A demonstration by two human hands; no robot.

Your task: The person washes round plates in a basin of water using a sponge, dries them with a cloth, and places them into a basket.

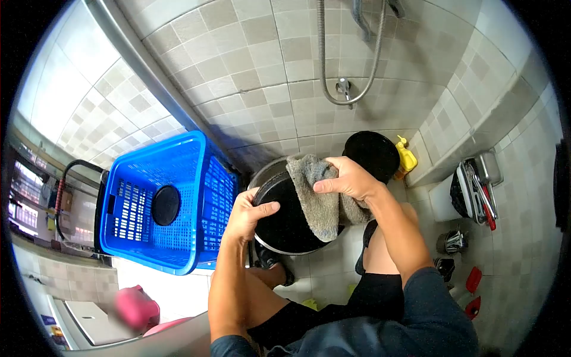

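Note:
My left hand (245, 217) grips the left rim of a round black pan (278, 220), its thumb lying over the edge. My right hand (351, 179) is closed on a grey, towel-like cloth (318, 205). The cloth drapes over the right part of the pan and hides it there. Behind the pan, part of a grey round tub (266, 172) shows. Another round black pan or lid (372, 156) lies beyond my right hand, near the wall.
To the left stands a blue plastic basket (199, 157) with a small black disc (166, 205) inside. A yellow bottle (406, 157) stands by the wall, below a shower hose (321, 53). On the right are a white bin (443, 199) with utensils and a metal cup of cutlery (453, 242).

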